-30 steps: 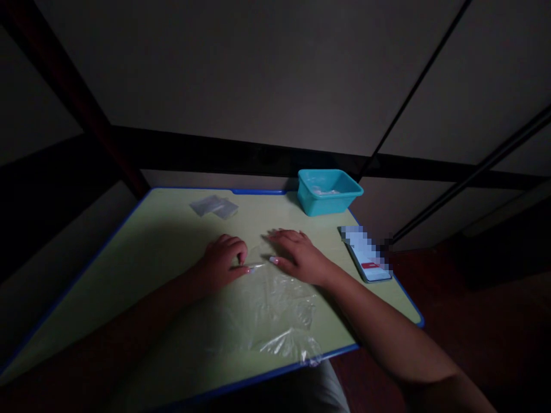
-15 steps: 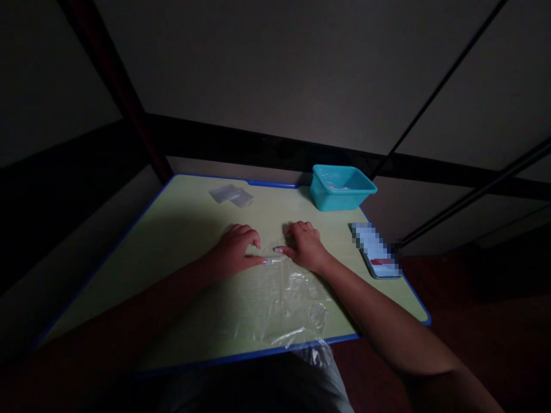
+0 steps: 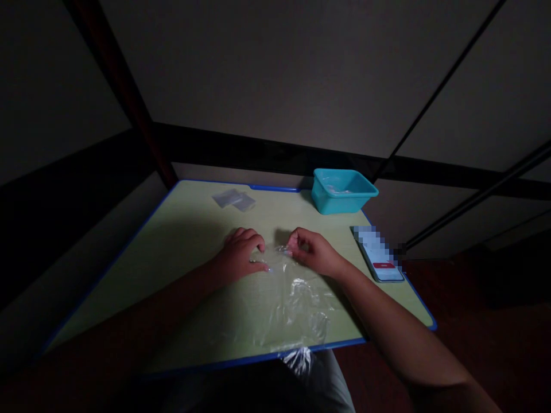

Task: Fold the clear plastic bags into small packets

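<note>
Head view: right hand (image 3: 313, 251) pinches clear film (image 3: 298, 301) (left hand (image 3: 238, 256) beside).

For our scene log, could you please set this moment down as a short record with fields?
Left hand: open, fingers and thumb apart, by the film's far part
Right hand: fingers curled at the film; grip unclear
Clear film: crinkled, on the table, hanging over its near edge
Turquoise bin: far right corner, something clear inside
Phone: right edge, screen lit
Flat pieces: two, overlapping, far left
</note>
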The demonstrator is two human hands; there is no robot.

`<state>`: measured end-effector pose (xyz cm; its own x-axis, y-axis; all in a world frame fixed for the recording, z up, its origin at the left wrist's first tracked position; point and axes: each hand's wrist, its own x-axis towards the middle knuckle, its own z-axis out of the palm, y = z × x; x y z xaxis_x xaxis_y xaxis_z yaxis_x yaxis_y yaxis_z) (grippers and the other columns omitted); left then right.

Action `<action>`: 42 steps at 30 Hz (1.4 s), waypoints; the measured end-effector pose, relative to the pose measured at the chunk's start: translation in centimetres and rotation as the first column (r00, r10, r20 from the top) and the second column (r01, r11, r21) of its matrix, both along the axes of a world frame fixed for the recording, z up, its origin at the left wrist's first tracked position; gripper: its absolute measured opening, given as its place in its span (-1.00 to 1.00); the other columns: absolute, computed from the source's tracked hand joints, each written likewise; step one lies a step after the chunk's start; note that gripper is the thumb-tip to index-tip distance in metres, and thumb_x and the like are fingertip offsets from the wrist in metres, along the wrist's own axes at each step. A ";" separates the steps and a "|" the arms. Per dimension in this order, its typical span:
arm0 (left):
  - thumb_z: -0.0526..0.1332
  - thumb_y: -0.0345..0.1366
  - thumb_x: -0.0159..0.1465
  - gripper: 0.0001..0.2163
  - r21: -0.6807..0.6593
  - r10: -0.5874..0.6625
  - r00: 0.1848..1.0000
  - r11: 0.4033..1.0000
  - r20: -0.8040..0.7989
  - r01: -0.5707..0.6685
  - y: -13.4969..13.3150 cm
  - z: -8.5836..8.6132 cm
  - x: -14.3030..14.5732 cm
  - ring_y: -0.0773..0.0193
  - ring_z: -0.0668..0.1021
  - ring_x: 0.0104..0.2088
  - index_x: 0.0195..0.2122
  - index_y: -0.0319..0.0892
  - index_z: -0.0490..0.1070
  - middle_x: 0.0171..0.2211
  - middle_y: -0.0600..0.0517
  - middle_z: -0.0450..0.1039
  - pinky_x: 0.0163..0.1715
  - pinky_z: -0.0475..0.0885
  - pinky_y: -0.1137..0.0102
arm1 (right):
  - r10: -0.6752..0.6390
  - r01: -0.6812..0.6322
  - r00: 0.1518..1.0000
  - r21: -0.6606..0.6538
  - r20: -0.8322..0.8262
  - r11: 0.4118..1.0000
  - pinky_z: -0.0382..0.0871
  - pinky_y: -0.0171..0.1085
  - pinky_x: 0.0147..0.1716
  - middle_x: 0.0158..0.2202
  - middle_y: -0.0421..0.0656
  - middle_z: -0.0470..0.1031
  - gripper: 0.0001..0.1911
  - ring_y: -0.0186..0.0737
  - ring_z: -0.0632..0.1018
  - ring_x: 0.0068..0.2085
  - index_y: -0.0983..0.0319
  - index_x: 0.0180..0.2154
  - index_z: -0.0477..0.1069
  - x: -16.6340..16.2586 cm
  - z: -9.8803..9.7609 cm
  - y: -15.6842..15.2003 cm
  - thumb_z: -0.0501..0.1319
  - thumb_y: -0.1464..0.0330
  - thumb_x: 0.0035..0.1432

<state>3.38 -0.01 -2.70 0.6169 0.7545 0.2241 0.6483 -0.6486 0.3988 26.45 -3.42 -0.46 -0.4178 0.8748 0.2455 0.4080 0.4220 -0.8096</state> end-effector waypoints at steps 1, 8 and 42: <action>0.41 -0.13 -0.03 -0.69 0.006 0.005 1.000 1.000 0.003 -0.005 -0.1 0.1 0.1 0.09 0.35 -0.20 -0.38 -0.11 0.34 -0.30 0.04 0.37 -0.19 0.21 0.28 | 0.024 -0.025 1.000 0.029 0.014 0.999 0.29 -0.31 -0.31 -0.38 -0.21 0.39 -0.88 -0.30 0.41 -0.34 0.26 -0.25 0.37 0.1 0.3 -0.2 0.22 0.39 0.13; 0.25 -0.34 0.12 -0.89 0.029 -0.027 0.999 0.999 0.045 0.026 -0.4 1.0 0.3 0.15 0.40 -0.24 -0.38 -0.12 0.30 -0.36 0.06 0.40 -0.20 0.23 0.29 | 0.021 -0.135 0.950 0.350 0.311 0.927 0.28 -0.19 -0.23 -0.34 -0.08 0.42 -0.86 -0.15 0.40 -0.24 0.25 -0.25 0.46 0.9 1.0 -0.5 0.13 0.41 0.21; 0.00 0.04 0.32 -0.33 0.017 -0.330 0.865 0.932 -0.378 0.363 -1.1 -0.2 -1.3 0.01 0.03 0.33 0.35 -0.07 -0.23 0.35 -0.12 -0.08 0.24 -0.18 -0.04 | 0.276 -0.361 0.849 0.114 0.451 0.926 0.19 -0.14 -0.08 -0.24 -0.16 0.46 -0.76 -0.15 0.43 -0.14 0.18 -0.20 0.44 0.9 2.6 -2.8 0.24 0.20 0.12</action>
